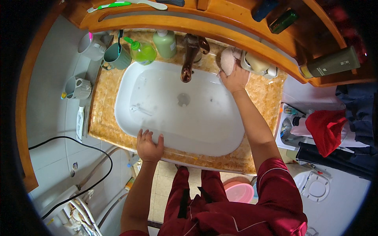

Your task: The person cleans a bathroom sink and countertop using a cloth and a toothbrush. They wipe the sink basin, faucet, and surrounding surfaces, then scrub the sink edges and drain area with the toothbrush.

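Note:
My right hand (237,77) reaches to the back right of the white washbasin (177,129), its fingers on a pale pink cloth (228,60) beside a white soap holder (247,65). Part of the fingers is hidden, so how firmly they grip does not show. At the near left rim rests my left hand (150,144), empty, fingers apart. The basin holds cloudy water, with a round drain (183,99) visible. A bronze-coloured faucet (189,63) stands over its back edge.
Along the back stand a green pump bottle (166,45), a bright green bottle (143,53) and a green mug (119,59). Wooden shelving (165,22) overhangs the counter. White cups (79,88) line the left wall. A pink tub (240,191) is below.

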`<act>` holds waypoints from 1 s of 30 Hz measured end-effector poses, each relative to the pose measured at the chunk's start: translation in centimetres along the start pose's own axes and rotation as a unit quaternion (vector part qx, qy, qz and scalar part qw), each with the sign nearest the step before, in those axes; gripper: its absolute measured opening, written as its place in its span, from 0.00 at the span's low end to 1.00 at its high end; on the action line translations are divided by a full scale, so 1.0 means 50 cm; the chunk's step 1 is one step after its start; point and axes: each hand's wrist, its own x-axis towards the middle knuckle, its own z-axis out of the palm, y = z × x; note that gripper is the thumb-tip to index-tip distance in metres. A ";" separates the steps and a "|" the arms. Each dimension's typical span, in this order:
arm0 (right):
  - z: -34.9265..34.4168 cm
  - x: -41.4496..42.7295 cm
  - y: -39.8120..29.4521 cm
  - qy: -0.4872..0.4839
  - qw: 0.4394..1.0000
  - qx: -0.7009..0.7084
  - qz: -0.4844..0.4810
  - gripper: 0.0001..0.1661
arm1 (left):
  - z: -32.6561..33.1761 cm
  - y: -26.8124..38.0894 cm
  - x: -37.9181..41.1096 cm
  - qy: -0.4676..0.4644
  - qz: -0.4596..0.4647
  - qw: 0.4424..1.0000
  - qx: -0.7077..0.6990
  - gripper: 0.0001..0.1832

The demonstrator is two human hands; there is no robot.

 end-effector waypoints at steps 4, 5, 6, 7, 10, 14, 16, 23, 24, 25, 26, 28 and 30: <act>-0.006 0.013 -0.065 0.087 0.990 0.054 -0.100 0.40 | 0.001 0.000 -0.002 -0.007 -0.006 1.000 0.003 0.21; -0.013 0.023 -0.089 0.094 0.987 0.075 -0.104 0.38 | 0.002 -0.002 -0.003 -0.007 -0.008 1.000 0.000 0.21; -0.020 0.033 -0.106 0.103 0.984 0.095 -0.107 0.37 | 0.000 -0.002 -0.002 -0.010 -0.006 1.000 -0.001 0.21; -0.022 0.038 -0.114 0.112 0.981 0.116 -0.109 0.36 | -0.002 -0.001 -0.001 -0.013 -0.005 1.000 -0.002 0.21; 0.001 0.071 -0.105 0.111 0.974 0.119 -0.155 0.32 | -0.002 0.000 0.000 -0.013 0.002 1.000 -0.001 0.20; 0.003 0.079 -0.092 0.062 0.986 0.072 -0.138 0.35 | -0.004 0.003 0.002 -0.022 -0.004 1.000 0.007 0.19; 0.006 0.069 -0.082 0.053 0.994 0.037 -0.093 0.37 | 0.005 -0.008 -0.002 -0.021 0.010 1.000 0.012 0.18; 0.009 0.032 -0.011 -0.006 1.000 0.009 -0.002 0.37 | 0.012 -0.018 -0.004 -0.028 0.012 0.999 0.023 0.16; 0.000 0.029 0.002 -0.019 1.000 -0.001 -0.009 0.37 | 0.013 -0.016 -0.003 -0.032 0.004 0.999 0.022 0.16; -0.008 0.026 0.013 -0.030 1.000 -0.008 -0.004 0.37 | 0.012 -0.013 -0.002 -0.036 -0.005 0.999 0.021 0.15; -0.017 0.022 0.023 -0.041 0.999 -0.014 0.001 0.36 | 0.010 -0.009 -0.001 -0.040 -0.013 0.999 0.021 0.15; -0.030 0.012 0.048 -0.067 0.997 -0.030 0.033 0.36 | 0.006 0.000 0.000 -0.044 -0.022 0.999 0.017 0.15; -0.043 -0.001 0.082 -0.098 0.990 -0.050 0.086 0.37 | 0.006 0.002 -0.002 -0.040 -0.018 0.999 0.023 0.15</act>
